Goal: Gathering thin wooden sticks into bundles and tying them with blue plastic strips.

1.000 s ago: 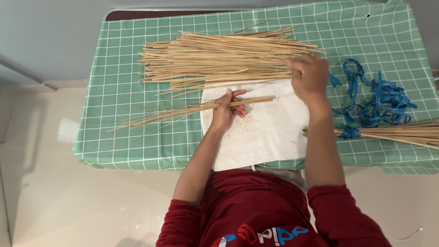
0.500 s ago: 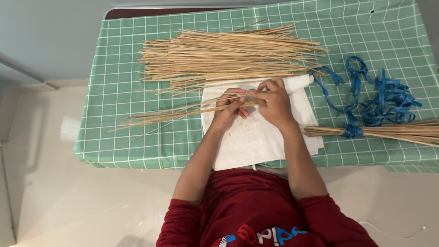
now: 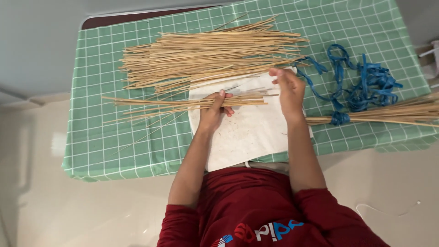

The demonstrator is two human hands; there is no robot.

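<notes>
A small bundle of thin sticks (image 3: 183, 104) is gripped by the left hand (image 3: 215, 110), the fingers being closed around it near its right end. The bundle is held roughly level above a white cloth (image 3: 247, 132), with its longer part extending to the left over the green checked cover (image 3: 91, 137) of the bench (image 3: 98, 20). A few loose sticks are splayed out below the bundle on the left side

The right hand (image 3: 288, 89) is positioned just beside the right end of the bundle, over the upper right part of the white cloth. Its fingers are curled loosely; whether anything is pinched between them cannot be told from the head view

A large pile of loose sticks (image 3: 210, 55) is laid across the cover behind the white cloth, just beyond both hands. A tangle of blue strips (image 3: 366, 82) is located to the right of the right hand. A tied bundle of sticks (image 3: 393, 114), bound with a blue strip, is laid at the right edge of the bench, near the tangle

A dark red sleeved garment is worn by the person, and a pale floor is visible around the bench
</notes>
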